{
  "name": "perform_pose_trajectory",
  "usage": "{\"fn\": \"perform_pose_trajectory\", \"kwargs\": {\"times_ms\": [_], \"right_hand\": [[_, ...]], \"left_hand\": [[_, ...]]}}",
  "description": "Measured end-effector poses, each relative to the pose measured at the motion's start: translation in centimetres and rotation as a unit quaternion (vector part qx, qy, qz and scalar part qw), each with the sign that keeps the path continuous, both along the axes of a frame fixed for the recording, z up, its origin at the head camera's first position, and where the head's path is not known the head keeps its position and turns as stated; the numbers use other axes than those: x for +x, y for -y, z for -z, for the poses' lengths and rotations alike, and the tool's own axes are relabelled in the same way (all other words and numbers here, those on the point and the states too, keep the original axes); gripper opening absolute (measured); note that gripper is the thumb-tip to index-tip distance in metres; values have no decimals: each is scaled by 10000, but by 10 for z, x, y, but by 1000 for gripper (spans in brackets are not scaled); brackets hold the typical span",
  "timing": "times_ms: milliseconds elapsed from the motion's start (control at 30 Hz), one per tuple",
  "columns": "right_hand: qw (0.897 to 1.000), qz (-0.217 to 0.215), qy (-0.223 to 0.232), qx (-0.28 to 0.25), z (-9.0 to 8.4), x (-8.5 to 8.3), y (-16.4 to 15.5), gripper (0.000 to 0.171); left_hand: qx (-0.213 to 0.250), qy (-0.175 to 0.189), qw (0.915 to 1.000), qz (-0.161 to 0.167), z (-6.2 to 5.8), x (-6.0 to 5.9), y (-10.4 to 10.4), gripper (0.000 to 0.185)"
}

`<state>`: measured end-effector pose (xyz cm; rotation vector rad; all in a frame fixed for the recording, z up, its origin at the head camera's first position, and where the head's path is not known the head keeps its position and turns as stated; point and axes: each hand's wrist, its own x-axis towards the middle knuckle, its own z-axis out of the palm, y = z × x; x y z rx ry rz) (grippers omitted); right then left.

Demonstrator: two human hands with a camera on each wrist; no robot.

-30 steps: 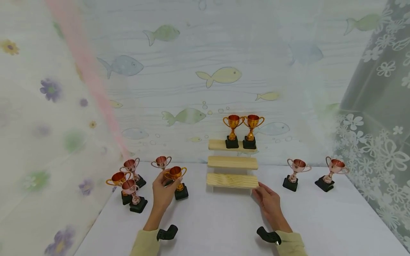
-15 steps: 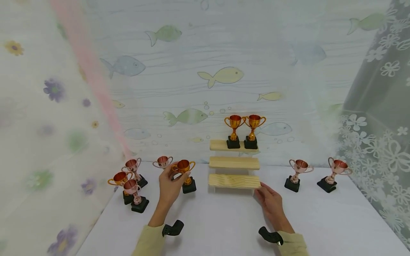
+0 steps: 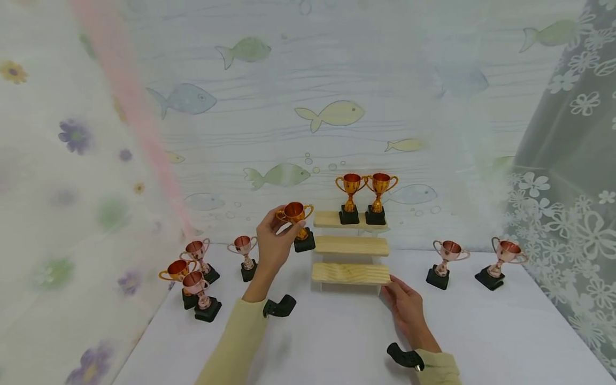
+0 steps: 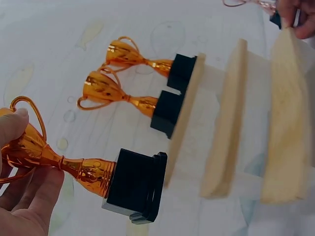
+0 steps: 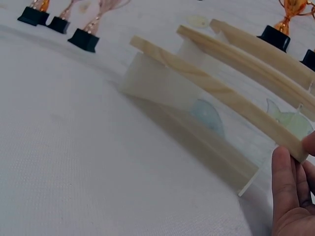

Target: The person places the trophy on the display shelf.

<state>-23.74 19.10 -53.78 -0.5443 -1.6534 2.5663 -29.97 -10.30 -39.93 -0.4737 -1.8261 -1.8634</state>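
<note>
Gold trophy (image 3: 295, 219) in the left hand (image 3: 273, 247) hangs in the air just left of the top step of the wooden stand (image 3: 350, 246), its black base level with that step's left end; the wrist view shows the base (image 4: 136, 186) almost against the plank edge. The fingers are curled round the cup and one handle, so the grip is firm. Two gold trophies (image 3: 364, 197) already stand side by side on the top step, toward its right. The right hand (image 3: 408, 308) rests with relaxed fingers against the right end of the bottom step, steadying the stand. The step in hand looks like placing this trophy on the top step beside the pair. The next move seems to call for a short shift right, keeping the base flat and clear of the neighbouring handle. Pink and gold trophies (image 3: 196, 270) wait on the white table (image 3: 337, 337) to the left, with two more pink trophies (image 3: 474, 259) on the right.
</note>
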Motion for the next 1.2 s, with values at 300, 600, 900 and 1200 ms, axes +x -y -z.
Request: {"fn": "perform_pose_trajectory", "kwargs": {"times_ms": [300, 600, 900, 1200], "right_hand": [[9997, 118, -151, -146, 2, 0, 1, 50], [9995, 88, -229, -215, 3, 1, 2, 51], [9995, 91, -245, -155, 1, 1, 2, 52], [9997, 111, -158, -169, 3, 0, 0, 52]], "left_hand": [[-130, 122, 9993, 334, -26, -46, -30, 47], [-329, 459, 9979, 319, -29, -74, -44, 49], [-569, 548, 9963, 347, -27, -84, -49, 51], [-712, 632, 9949, 336, -27, -95, -56, 50]]}}
